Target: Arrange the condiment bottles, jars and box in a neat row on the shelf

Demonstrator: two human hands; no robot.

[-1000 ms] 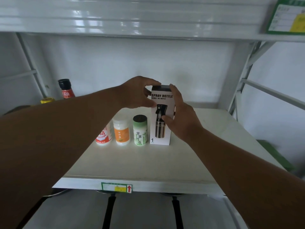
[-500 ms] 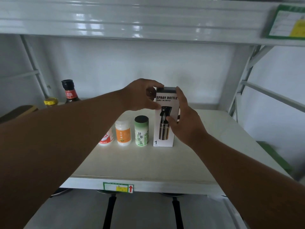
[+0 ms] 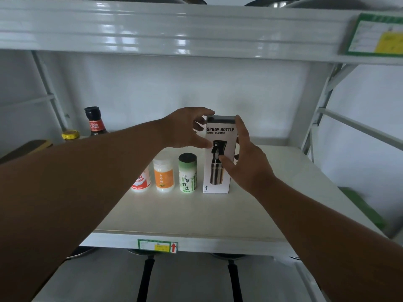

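Four in the row: red-labelled jar (image 3: 141, 182), orange-labelled jar (image 3: 163, 176), green-labelled jar (image 3: 187, 173) and the spray bottle box (image 3: 219, 155) stand upright side by side on the shelf (image 3: 196, 214), the box at the right end.
Box position: just beside the green-labelled jar with a narrow gap, its printed face turned to the front, its base on the shelf.
Not yet in the row: a dark sauce bottle (image 3: 94, 123) and a yellow-capped bottle (image 3: 70, 134) stand at the back left, well apart from the line and partly hidden by the left forearm.
Step in hand: squaring the box up, I judge. Do it well by keeping the base flat, nudging rather than lifting, matching its front edge to the jars' fronts and keeping the same gap as between the jars; a tall light carton tips easily if pushed near the top.
Left hand (image 3: 185, 129): reached over the jars, fingers curled at the box's upper left edge, thumb against that side.
Right hand (image 3: 248, 162): palm along the box's right side, thumb laid across the front face.
Grip: the box is held between both hands; how firmly is hard to tell.
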